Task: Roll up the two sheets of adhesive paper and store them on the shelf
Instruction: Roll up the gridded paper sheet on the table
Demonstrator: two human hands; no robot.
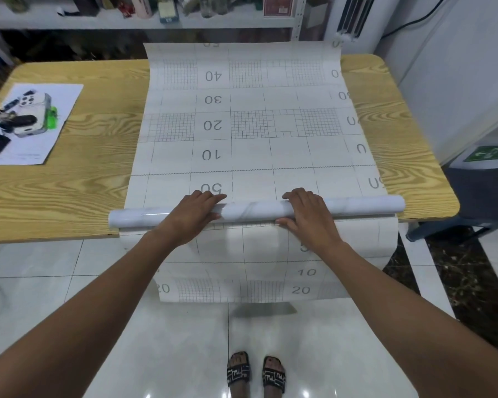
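A sheet of adhesive paper (pixel 250 130) lies backing side up on the wooden table (pixel 78 179), its grid and numbers showing. Its near end is wound into a marble-patterned roll (pixel 253 209) that lies across the table's front edge. My left hand (pixel 194 214) and my right hand (pixel 308 214) both rest on top of the roll, fingers curled over it. A second sheet (pixel 265 271) lies under it and hangs over the front edge toward the floor. The shelf (pixel 144 23) runs along the back, behind the table.
A white paper (pixel 55 133) with a phone, keys and a green item sits at the table's left. The shelf holds several bottles and boxes. A dark stool (pixel 472 202) stands to the right. My sandalled feet (pixel 255 372) stand on the tiled floor.
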